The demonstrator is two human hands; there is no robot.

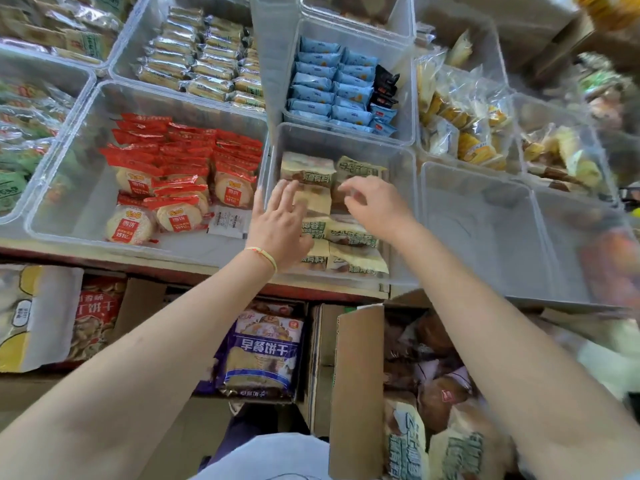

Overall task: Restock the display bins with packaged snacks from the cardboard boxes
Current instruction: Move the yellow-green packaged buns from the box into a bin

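- So far my clear bin (277, 174) holds several cream snack packs (349, 233); its back is bare.
- Both left hand (280, 223) and right hand (374, 206) hover loose-fingered, gripping nothing.
- More packs wait in the cardboard box (356, 393).

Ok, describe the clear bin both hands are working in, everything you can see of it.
The clear bin is a see-through plastic tub with rounded corners, standing at the front edge of the shelf between the bin of red-wrapped rice crackers and a bin to its right. It holds beige packets with green lettering, laid in rough rows and filling it only partly. The left hand lies with straight fingers on the packets; the right hand hovers over them, fingers loosely curled.
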